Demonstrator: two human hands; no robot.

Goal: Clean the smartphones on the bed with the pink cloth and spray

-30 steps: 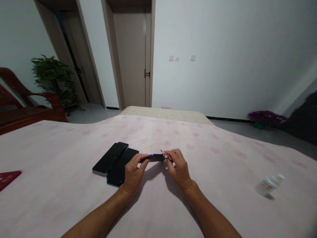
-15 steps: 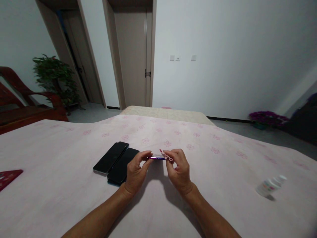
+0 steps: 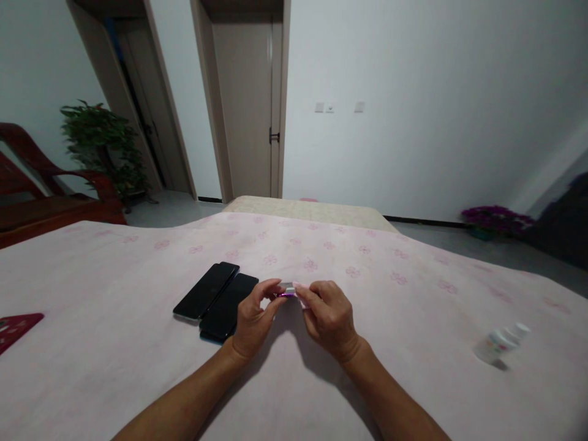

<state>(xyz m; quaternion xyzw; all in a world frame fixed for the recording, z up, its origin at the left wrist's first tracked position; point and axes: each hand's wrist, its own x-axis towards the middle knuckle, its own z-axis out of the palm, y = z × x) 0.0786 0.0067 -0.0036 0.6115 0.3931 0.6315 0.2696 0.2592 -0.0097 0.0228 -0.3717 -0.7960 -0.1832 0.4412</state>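
Note:
My left hand (image 3: 252,321) pinches the left end of a thin purple phone (image 3: 287,291), held edge-on just above the pink flowered cloth (image 3: 138,367). My right hand (image 3: 328,317) is closed over the phone's right end, its fingers pressing a small pink-white wipe against it; most of the phone is hidden between the two hands. Two black phones (image 3: 215,299) lie side by side on the cloth just left of my left hand.
A small white bottle (image 3: 500,344) lies on its side at the right. A dark red patterned object (image 3: 16,326) rests at the left edge. Beyond the table are a wooden chair (image 3: 41,202), a potted plant (image 3: 103,147) and a closed door (image 3: 245,104).
My right hand has slid left along the purple phone toward my left hand, covering more of it. The phone now shows only as a short piece between the fingers.

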